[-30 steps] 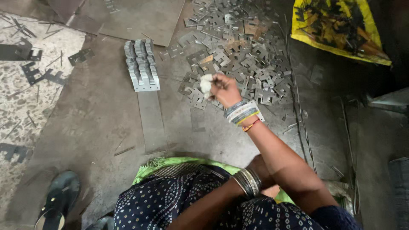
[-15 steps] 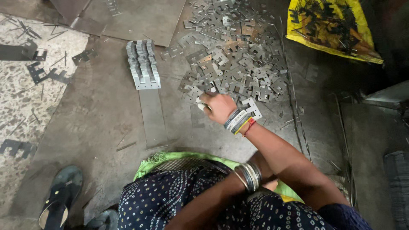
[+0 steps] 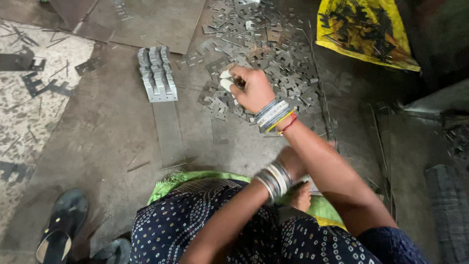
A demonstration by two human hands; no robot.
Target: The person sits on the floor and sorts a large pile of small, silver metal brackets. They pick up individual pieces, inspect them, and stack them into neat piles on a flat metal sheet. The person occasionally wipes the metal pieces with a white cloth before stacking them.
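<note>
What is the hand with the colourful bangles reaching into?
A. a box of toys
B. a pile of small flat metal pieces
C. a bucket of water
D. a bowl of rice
B. The right hand is stretched out over a heap of small flat metal pieces scattered on the floor, with its fingertips down among them.

The left hand (image 3: 293,164) is mostly hidden behind the right forearm at five o'clock. The sandal (image 3: 61,227) at seven o'clock is partly cut off by the bottom edge.
</note>
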